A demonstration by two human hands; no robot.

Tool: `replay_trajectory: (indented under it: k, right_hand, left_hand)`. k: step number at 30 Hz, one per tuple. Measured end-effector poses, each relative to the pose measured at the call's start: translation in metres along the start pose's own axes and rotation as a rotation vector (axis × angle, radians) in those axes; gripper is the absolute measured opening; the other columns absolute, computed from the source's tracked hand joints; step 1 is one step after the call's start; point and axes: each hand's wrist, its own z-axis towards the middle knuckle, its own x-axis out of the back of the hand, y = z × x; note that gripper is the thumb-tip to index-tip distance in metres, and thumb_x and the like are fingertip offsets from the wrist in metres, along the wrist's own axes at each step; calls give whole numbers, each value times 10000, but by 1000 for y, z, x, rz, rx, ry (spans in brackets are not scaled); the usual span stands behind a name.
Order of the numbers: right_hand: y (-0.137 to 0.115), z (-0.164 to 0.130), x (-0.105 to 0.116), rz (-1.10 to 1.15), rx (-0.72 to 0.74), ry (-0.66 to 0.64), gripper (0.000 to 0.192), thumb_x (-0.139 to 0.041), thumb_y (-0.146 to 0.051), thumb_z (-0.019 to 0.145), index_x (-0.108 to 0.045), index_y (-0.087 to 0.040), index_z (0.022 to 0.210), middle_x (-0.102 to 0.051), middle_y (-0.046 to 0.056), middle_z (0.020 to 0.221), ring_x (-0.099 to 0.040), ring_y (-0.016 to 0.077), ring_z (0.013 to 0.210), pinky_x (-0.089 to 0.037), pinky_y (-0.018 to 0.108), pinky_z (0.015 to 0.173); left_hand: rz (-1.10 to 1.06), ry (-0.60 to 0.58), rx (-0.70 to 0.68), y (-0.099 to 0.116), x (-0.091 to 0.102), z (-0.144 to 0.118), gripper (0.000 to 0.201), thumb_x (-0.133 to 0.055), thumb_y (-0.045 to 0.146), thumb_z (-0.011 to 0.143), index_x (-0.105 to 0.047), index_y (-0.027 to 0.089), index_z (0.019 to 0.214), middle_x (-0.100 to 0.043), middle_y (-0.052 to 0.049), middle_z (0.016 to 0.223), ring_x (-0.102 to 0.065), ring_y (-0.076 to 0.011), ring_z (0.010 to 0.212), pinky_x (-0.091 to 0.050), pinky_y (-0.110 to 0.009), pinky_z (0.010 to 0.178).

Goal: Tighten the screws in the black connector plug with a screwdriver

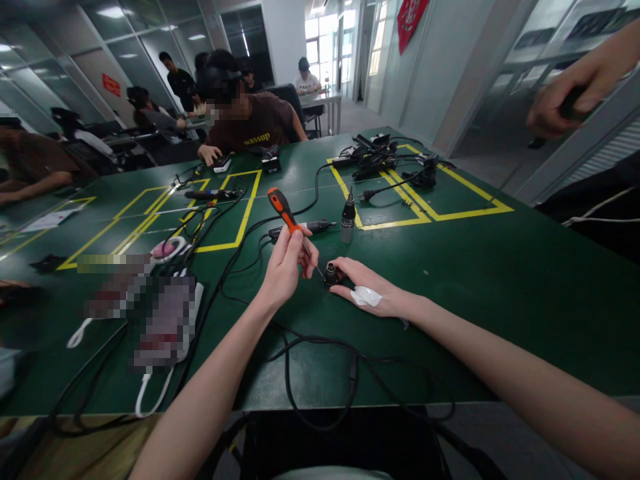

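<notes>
My left hand (286,265) grips a screwdriver with an orange and black handle (281,205), its thin shaft slanting down to the right. The tip meets a small black round connector part (331,274) on the green table (450,267). My right hand (367,288) lies flat beside that part, fingers pinching and steadying it. A white patch sits on the back of this hand.
A black pen-shaped tool (303,228) and a grey-black plug (348,217) lie just beyond my hands. Black cables (300,347) loop across the near table. Yellow tape boxes mark the surface. A seated person (250,120) works opposite; another person's hand (575,93) is at upper right.
</notes>
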Motion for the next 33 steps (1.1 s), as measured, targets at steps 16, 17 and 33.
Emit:
replay_trajectory:
  k: [16,17,33]
  right_hand:
    - [-3,1,1,5,-29,-10,290,-678,-253,980,-617,-197,1259,-714,142,1198,-673,312,1081,-571,516,978]
    - [-3,1,1,5,-23,-7,291,-678,-254,981,-618,-199,1260,-715,140,1197,-674,310,1074,-572,518,976]
    - [0,1,-1,3,4,3,301,-673,-262,988,-608,-205,1276,-713,136,1206,-669,306,1086,-569,506,980]
  left_hand:
    - [73,-60,8,-6,0,-2,487,-560,692,997,-493,217,1076,-593,78,651,-525,-83,468,-418,-201,474]
    - [74,-64,9,-6,0,-2,488,-562,693,996,-491,216,1075,-592,79,652,-526,-82,468,-421,-200,475]
    - [124,-120,-13,-11,2,-2,466,-515,675,1027,-490,216,1102,-580,77,670,-516,-84,494,-426,-208,494]
